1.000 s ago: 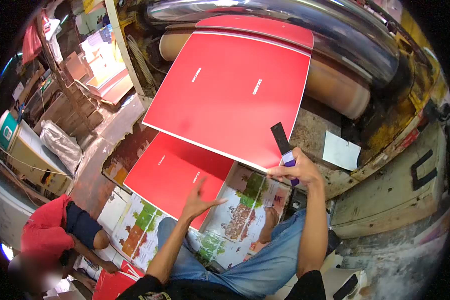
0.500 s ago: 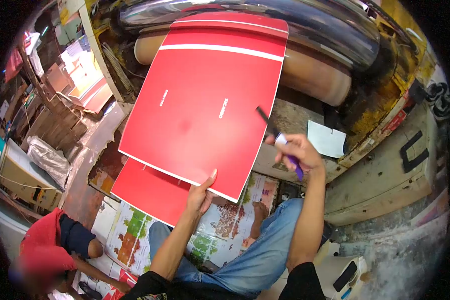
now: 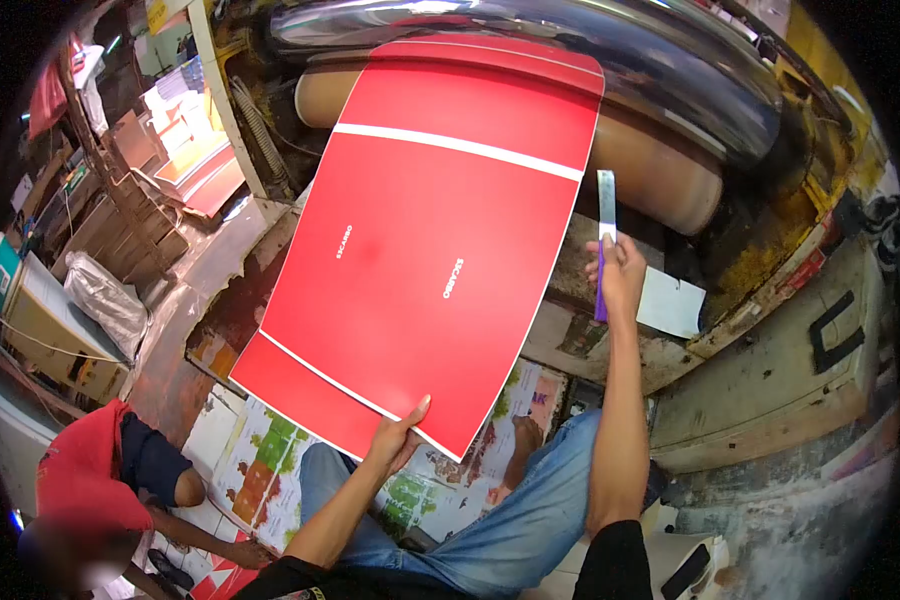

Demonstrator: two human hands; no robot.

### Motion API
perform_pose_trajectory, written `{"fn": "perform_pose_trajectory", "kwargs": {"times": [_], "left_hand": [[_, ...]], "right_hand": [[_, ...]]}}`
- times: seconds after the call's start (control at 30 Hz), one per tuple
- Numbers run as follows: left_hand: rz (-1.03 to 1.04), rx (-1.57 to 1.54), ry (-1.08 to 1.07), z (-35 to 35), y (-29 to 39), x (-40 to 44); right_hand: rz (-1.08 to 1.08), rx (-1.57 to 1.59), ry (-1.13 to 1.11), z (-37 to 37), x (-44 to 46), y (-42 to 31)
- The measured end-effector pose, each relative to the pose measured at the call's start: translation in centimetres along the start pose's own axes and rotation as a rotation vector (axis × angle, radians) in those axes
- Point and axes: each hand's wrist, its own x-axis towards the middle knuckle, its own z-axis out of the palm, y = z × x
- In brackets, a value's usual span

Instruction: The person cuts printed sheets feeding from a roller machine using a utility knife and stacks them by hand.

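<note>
The left hand's grip [image 3: 395, 443] pinches the near edge of a long red sheet [image 3: 400, 270], thumb on top. Crossed by a white band, the sheet runs up to a shiny roller [image 3: 670, 95] and partly covers another red sheet [image 3: 288, 390]. The right hand's grip [image 3: 621, 275] holds a purple-handled blade [image 3: 607, 205] upright just beside the sheet's right edge. A person in a red shirt [image 3: 85, 465] bends at lower left.

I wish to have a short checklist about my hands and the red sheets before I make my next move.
1. Left hand on upper red sheet: ok, grips near edge.
2. Right hand on purple-handled knife: ok, held.
3. Knife apart from sheet: ok, gap visible.
4. Red sheeting clear of steel roller: not ok, reaches up to it.
5. Lower red sheet uncovered: not ok, partly overlapped.
6. Blade sharpness: cannot tell.
</note>
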Motion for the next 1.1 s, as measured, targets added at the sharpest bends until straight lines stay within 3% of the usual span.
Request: {"fn": "perform_pose_trajectory", "kwargs": {"times": [0.3,0.43,0.7,0.77,0.83,0.9,0.97,1.03,1.07,1.1], "left_hand": [[-0.093,0.043,0.034,-2.9,0.4,-4.3],[-0.060,0.049,0.068,-3.6,0.4,-6.1],[-0.102,-0.002,0.146,-5.9,0.5,-9.4],[-0.180,0.076,0.213,-5.0,2.2,-11.1],[-0.139,0.010,0.173,-6.5,1.8,-12.1],[-0.210,0.011,0.168,-7.3,1.8,-13.2],[-0.205,-0.003,0.161,-7.4,1.9,-14.3],[-0.244,0.001,0.198,-8.2,2.2,-15.3],[-0.233,-0.009,0.181,-8.8,2.0,-15.7],[-0.229,-0.014,0.181,-9.3,1.9,-16.1]], "right_hand": [[-0.096,-0.246,-0.099,1.4,5.1,0.0],[0.028,-0.261,-0.257,0.2,3.6,1.0],[0.010,-0.297,-0.293,0.2,1.1,1.3],[-0.418,-0.672,-0.261,-0.2,0.1,0.8],[-0.535,-0.687,-0.304,-0.4,-1.1,-0.9],[-1.039,-0.754,-0.102,-0.7,-0.9,0.1],[-1.024,-0.702,-0.042,-0.6,-1.1,0.7],[-0.223,-0.312,-0.129,-0.3,-2.2,-0.5],[-0.229,-0.315,-0.138,0.1,-2.0,-0.9],[-0.051,-0.232,-0.159,0.8,-2.2,-1.2]]}}
